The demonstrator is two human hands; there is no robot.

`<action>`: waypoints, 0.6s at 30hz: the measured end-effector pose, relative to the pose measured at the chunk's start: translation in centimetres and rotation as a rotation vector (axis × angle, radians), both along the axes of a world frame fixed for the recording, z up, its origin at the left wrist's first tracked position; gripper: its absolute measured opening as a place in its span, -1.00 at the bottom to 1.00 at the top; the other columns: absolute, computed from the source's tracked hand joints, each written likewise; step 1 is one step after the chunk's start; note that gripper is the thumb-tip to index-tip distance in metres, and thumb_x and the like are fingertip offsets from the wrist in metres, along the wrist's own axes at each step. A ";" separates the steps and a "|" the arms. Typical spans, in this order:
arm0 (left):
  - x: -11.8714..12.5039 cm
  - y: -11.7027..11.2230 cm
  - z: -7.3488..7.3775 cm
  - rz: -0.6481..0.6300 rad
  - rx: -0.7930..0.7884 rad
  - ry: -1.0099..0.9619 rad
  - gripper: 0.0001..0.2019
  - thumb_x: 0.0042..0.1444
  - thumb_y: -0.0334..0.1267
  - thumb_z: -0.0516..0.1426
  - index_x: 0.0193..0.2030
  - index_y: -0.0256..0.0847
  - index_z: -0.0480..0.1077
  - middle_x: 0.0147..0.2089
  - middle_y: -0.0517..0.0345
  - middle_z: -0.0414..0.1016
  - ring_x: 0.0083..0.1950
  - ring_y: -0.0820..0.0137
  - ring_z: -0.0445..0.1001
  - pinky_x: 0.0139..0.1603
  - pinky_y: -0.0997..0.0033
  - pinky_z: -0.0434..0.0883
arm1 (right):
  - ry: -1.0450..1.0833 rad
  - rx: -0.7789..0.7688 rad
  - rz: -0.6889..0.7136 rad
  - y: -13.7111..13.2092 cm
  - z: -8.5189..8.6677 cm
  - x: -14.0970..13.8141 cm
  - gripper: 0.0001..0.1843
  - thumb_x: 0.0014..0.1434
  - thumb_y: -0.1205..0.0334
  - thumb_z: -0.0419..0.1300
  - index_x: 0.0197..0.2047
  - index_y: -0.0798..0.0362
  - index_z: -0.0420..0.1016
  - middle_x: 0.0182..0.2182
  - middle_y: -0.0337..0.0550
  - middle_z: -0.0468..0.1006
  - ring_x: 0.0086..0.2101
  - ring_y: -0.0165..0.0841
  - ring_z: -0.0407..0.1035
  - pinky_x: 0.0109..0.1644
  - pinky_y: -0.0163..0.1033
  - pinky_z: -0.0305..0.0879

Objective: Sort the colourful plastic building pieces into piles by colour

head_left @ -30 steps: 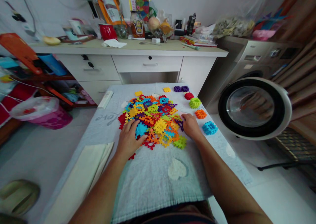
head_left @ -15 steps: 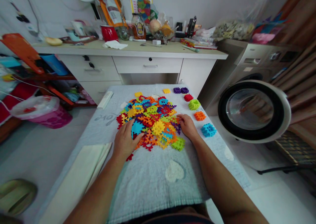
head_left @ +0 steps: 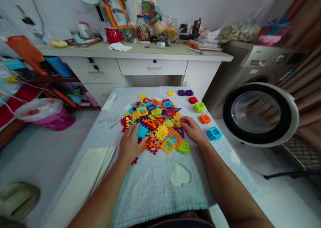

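Pile of toothed plastic pieces, roughly round, pieces pointing every way, lies on the clothed worktop, between left hand, thumb and fingers parted, and right hand, fingers curled, grip unclear.

Colourful pile — lower pieces hidden, slipper cut off left, curtain cropped right

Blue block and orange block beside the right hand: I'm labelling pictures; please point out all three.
Blue block (head_left: 214, 133), head view: its visible middle.
Orange block (head_left: 205, 119), head view: its visible middle.
Right hand (head_left: 193, 129), head view: back of hand.
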State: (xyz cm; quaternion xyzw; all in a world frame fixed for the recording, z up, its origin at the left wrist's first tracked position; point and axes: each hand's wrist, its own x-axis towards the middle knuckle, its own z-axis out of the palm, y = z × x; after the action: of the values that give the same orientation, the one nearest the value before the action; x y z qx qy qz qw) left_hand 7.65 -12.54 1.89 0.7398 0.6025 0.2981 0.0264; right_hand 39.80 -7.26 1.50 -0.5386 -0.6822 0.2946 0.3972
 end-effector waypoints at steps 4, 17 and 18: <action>0.0 -0.1 0.1 -0.002 -0.006 0.002 -0.38 0.21 0.02 0.13 0.34 -0.22 0.19 0.27 -0.19 0.37 0.29 0.07 0.36 0.32 0.02 0.32 | 0.184 -0.079 0.073 -0.6 0.4 -0.8 -0.60 0.18 0.11 0.15 0.07 0.03 0.40 -0.25 -0.18 0.51 -0.29 -0.34 0.41 -0.15 -0.21 0.40; -0.1 0.0 -0.1 -0.008 -0.011 0.012 -0.35 0.21 0.04 0.13 0.35 -0.25 0.19 0.27 -0.21 0.40 0.27 0.06 0.38 0.30 0.02 0.33 | -0.243 0.064 0.099 -1.1 0.5 -2.2 -0.52 0.17 0.04 0.27 0.11 0.07 0.48 0.01 0.04 0.58 0.02 -0.12 0.43 0.19 0.05 0.27; -0.1 0.0 -0.1 -0.005 -0.010 0.015 -0.36 0.21 0.06 0.13 0.34 -0.25 0.20 0.26 -0.20 0.41 0.26 0.05 0.38 0.29 0.01 0.33 | -0.253 0.061 0.090 -1.1 0.4 -2.2 -0.52 0.17 0.04 0.27 0.11 0.07 0.48 0.01 0.05 0.59 0.01 -0.12 0.43 0.18 0.05 0.28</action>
State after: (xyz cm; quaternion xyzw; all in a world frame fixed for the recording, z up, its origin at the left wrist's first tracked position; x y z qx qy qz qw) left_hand 7.53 -12.56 1.83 0.7433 0.6024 0.2896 0.0261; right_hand 37.59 -8.34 1.88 -0.5278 -0.7591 0.2210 0.3104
